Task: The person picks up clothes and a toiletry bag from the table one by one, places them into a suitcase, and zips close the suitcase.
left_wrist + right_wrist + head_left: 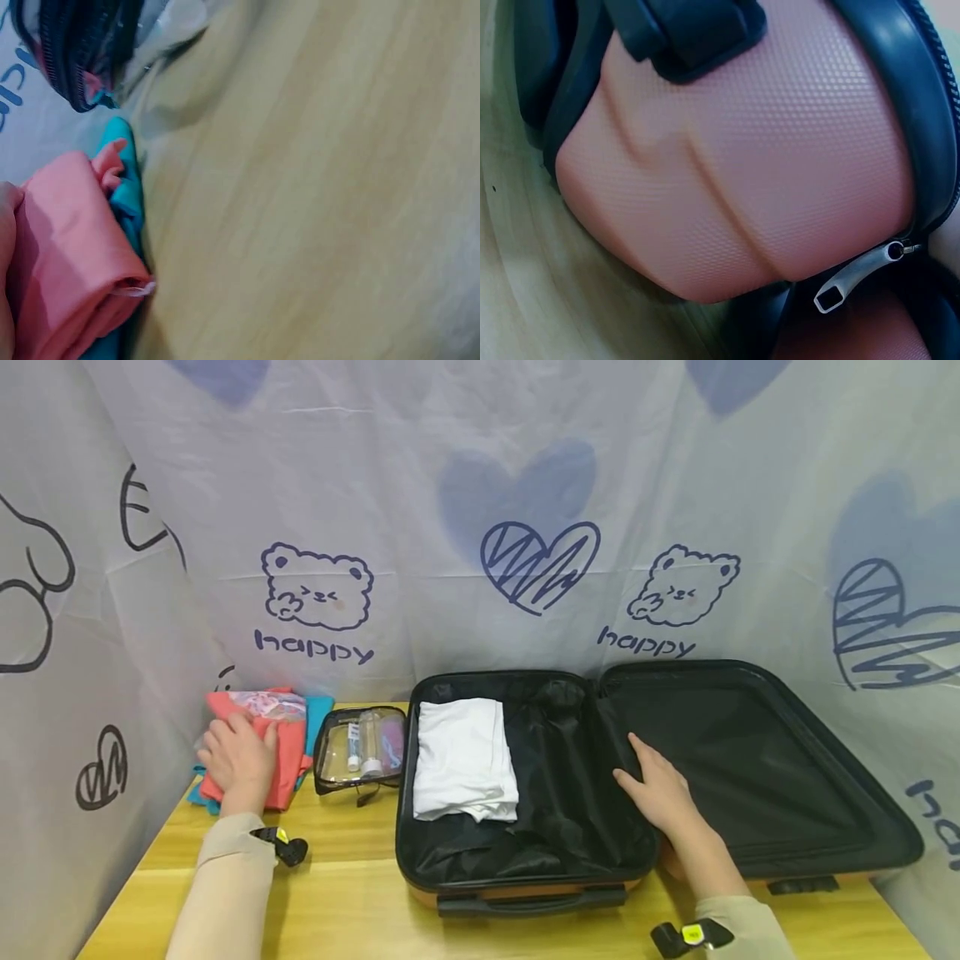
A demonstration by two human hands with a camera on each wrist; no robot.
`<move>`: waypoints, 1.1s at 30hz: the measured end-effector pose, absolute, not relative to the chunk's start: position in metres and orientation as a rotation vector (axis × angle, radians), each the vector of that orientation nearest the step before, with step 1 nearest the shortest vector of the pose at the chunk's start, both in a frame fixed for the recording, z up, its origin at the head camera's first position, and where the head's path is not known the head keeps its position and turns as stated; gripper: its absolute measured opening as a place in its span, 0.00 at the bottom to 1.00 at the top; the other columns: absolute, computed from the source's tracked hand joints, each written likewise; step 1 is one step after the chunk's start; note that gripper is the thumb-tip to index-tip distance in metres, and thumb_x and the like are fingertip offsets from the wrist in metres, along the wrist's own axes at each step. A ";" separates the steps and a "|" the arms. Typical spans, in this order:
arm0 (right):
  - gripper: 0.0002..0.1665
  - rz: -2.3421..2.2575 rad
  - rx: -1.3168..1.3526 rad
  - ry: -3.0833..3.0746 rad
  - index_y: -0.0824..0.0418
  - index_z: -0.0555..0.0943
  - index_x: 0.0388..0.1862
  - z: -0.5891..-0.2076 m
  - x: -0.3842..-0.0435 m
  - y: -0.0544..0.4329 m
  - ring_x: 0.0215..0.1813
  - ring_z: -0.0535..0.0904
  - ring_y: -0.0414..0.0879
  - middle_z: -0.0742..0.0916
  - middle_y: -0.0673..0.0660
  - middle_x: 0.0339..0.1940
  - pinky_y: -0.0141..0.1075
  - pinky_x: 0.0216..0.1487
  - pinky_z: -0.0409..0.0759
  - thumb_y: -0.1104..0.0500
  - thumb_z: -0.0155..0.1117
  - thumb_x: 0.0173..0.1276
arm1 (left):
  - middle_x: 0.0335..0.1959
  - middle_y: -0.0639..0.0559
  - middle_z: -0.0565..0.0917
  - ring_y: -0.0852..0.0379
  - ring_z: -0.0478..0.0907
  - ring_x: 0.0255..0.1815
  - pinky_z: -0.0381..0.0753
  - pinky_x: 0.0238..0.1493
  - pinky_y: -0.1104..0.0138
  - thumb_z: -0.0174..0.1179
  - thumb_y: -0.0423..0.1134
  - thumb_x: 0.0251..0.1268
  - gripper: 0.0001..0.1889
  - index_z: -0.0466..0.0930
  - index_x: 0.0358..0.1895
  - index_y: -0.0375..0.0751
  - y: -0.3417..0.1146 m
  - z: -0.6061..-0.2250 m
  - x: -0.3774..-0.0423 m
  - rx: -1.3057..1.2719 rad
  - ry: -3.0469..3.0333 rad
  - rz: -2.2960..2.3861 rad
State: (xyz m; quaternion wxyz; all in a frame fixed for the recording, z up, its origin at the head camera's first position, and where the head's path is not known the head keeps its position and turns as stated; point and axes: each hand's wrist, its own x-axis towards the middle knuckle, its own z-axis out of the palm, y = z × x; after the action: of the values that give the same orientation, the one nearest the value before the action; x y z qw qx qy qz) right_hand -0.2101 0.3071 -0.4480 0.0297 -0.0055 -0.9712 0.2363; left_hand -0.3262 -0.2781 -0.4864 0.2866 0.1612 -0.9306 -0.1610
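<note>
My left hand (240, 758) rests on a folded coral garment (287, 768) with a printed patch, at the left of the table. Beneath it lies a teal folded cloth (318, 714). In the left wrist view, part of the hand touches the near side of the coral garment (75, 240). An open suitcase (525, 883) lies in the middle, with a folded white garment (461, 764) in its left half. Over the suitcase's hinge side is my right hand (660, 789), thumb and fingers apart, holding nothing. The right wrist view shows the orange ridged shell (757, 165) and a zipper pull (855, 277).
A clear toiletry pouch (342, 743) with small bottles stands between the clothes and the suitcase. The open lid (750, 768) spreads to the right over the wooden table (337, 893). A printed curtain (420, 510) hangs behind.
</note>
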 end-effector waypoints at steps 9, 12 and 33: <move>0.43 0.741 -0.026 -3.000 0.62 0.48 0.79 -0.448 -0.210 0.307 0.75 0.53 0.71 0.58 0.72 0.77 0.71 0.69 0.51 0.46 0.50 0.75 | 0.41 0.27 0.68 0.30 0.66 0.42 0.66 0.41 0.42 0.60 0.49 0.67 0.26 0.64 0.47 0.27 -0.267 -0.472 -0.319 0.305 -2.420 -0.365; 0.43 0.738 -0.024 -3.005 0.62 0.48 0.79 -0.448 -0.208 0.307 0.75 0.54 0.71 0.58 0.72 0.77 0.71 0.69 0.52 0.46 0.50 0.75 | 0.39 0.28 0.69 0.30 0.67 0.40 0.67 0.41 0.43 0.63 0.45 0.65 0.24 0.65 0.46 0.27 -0.262 -0.469 -0.318 0.257 -2.397 -0.342; 0.43 0.742 -0.023 -2.994 0.63 0.48 0.79 -0.445 -0.209 0.305 0.75 0.54 0.72 0.59 0.73 0.76 0.71 0.68 0.51 0.47 0.50 0.74 | 0.42 0.25 0.74 0.28 0.66 0.42 0.64 0.39 0.43 0.48 0.27 0.67 0.12 0.77 0.48 0.29 -0.262 -0.464 -0.317 -0.063 -2.297 -0.246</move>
State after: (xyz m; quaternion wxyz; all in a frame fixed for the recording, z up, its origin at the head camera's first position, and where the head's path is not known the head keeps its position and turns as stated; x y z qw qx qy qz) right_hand -0.2086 0.3050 -0.4452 0.0284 -0.0075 -0.9702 0.2405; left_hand -0.3174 -0.2619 -0.4643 0.4035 -0.0251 -0.9094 -0.0974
